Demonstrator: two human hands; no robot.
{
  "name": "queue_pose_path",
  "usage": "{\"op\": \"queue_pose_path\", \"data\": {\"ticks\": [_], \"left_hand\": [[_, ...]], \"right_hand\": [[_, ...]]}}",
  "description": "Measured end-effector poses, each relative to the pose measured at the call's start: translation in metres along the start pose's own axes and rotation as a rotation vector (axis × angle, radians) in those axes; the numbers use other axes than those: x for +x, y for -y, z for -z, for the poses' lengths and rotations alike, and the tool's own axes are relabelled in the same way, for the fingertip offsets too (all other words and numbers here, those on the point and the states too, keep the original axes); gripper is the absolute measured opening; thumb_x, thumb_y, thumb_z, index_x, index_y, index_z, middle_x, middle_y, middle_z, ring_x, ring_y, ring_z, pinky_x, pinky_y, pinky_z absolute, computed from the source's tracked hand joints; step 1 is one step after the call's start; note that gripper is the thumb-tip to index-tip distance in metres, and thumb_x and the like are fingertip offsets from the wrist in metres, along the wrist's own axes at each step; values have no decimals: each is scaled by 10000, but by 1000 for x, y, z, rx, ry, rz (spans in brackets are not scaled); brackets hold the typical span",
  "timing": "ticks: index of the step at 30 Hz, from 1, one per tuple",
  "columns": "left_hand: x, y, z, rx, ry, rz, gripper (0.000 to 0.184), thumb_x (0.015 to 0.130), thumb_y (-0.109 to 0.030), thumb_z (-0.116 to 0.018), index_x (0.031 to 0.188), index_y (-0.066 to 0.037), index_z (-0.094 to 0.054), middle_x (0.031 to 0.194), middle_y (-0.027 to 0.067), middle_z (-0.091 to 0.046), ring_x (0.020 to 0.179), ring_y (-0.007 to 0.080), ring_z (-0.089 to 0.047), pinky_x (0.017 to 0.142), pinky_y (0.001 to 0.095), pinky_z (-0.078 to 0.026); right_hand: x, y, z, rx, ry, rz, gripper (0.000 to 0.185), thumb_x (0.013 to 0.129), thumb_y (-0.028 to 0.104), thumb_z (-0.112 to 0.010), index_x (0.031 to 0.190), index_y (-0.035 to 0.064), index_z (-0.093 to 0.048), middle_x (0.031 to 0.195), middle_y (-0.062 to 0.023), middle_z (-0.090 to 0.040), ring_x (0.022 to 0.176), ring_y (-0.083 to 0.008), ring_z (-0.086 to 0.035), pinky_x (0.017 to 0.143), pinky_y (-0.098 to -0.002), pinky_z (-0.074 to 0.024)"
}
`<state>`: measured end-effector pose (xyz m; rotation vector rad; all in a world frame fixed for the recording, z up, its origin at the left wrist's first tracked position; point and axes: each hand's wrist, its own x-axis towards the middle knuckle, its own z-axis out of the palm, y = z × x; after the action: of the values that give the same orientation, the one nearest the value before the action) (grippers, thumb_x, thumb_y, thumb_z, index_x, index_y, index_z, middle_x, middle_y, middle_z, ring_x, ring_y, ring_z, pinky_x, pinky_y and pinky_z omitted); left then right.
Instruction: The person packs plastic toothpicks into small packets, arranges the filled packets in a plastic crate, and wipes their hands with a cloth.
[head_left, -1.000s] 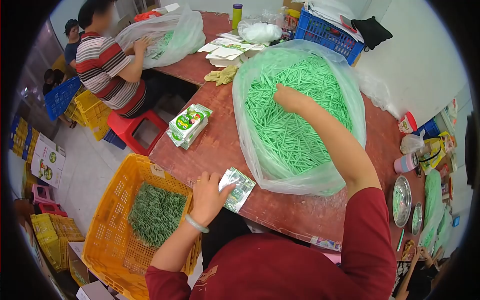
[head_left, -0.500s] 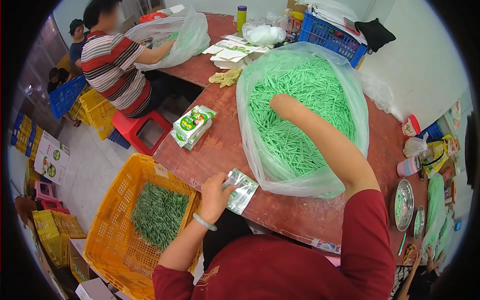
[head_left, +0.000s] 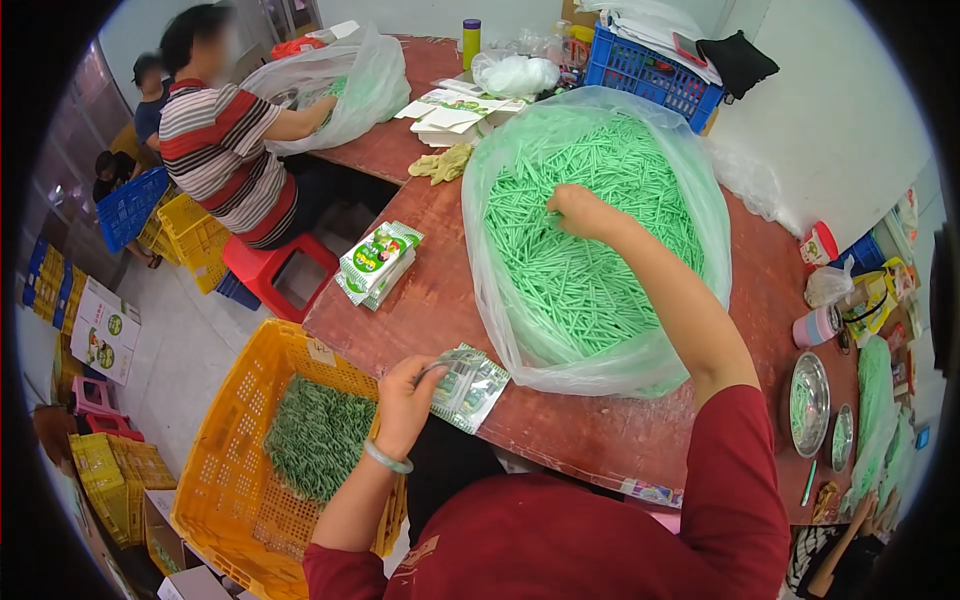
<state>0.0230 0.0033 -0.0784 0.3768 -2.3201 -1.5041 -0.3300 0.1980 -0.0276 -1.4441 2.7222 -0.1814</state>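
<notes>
Green sticks [head_left: 610, 290] lie heaped and loose in the bag [head_left: 600, 378], many unpacked. The right hand [head_left: 583, 212] curls its fingers over them; closure and hold I cannot tell. The left hand [head_left: 405, 392] pinches a silver packet [head_left: 484, 390] overhanging the near edge of the table [head_left: 440, 270]. Printed packets [head_left: 378, 255] sit stacked beyond, fill unclear; bare tabletop separates them from the bag.

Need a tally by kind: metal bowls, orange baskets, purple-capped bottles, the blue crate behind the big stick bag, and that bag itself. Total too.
Metal bowls: 2
Orange basket: 1
Purple-capped bottle: 1
Blue crate behind the bag: 1
Big bag of green sticks: 1
Total: 6
</notes>
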Motion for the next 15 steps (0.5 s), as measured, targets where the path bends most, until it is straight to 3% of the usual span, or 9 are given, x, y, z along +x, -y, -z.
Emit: {"op": "queue_pose_path", "data": {"ticks": [2, 5, 6, 9, 10, 13, 15], "left_hand": [[2, 9, 0, -37, -6, -37, 81, 840, -25, -655, 897, 24, -687, 765, 125, -652, 690, 215, -639, 645, 288, -485], [0, 16, -6, 45, 68, -96, 120, 825, 0, -646, 935, 17, -693, 840, 126, -656, 745, 230, -633, 674, 302, -491], [-1, 16, -10, 95, 105, -117, 147, 816, 11, -643, 954, 13, -695, 879, 127, -659, 774, 237, -631, 689, 311, -494], [0, 15, -23, 576, -18, -500, 290, 769, 34, -641, 1051, -13, -688, 1030, 126, -641, 877, 270, -597, 752, 351, -490], [-3, 16, -25, 617, -3, -487, 385, 728, 34, -646, 1109, -20, -667, 1086, 130, -615, 933, 293, -563, 793, 378, -479], [-4, 3, -27, 661, -132, -548, 342, 754, 54, -625, 1090, 3, -660, 1023, 143, -615, 904, 294, -577, 785, 380, -483], [-7, 5, -22, 484, -153, -529, 291, 780, 62, -609, 1065, 15, -650, 1001, 150, -608, 887, 296, -580, 786, 374, -481]], "right_hand": [[-9, -8, 0, 64, -177, 67, 214, 712, 25, -705, 924, 15, -676, 886, -181, -649, 841, -376, -622, 754, -417, -512], [-19, -15, 7, 247, -328, 35, 233, 734, 102, -731, 947, 22, -680, 807, -141, -637, 726, -321, -597, 673, -395, -484], [-22, -15, 11, 384, -273, -57, 230, 745, 120, -732, 947, 22, -680, 776, -126, -628, 693, -287, -583, 649, -382, -473], [-42, -9, 32, 728, -165, -290, 237, 777, 164, -731, 949, 12, -675, 695, -86, -598, 607, -188, -536, 582, -342, -437], [-50, -3, 40, 800, -170, -338, 244, 786, 172, -729, 952, 4, -670, 675, -74, -586, 587, -158, -515, 565, -327, -422], [-67, -7, 43, 1007, -225, -410, 257, 818, 157, -719, 995, -11, -641, 628, -27, -532, 560, -101, -469, 531, -281, -386], [-75, -10, 43, 1127, -259, -435, 254, 831, 142, -713, 1015, -11, -626, 628, -5, -515, 556, -86, -452, 524, -263, -374]]}}
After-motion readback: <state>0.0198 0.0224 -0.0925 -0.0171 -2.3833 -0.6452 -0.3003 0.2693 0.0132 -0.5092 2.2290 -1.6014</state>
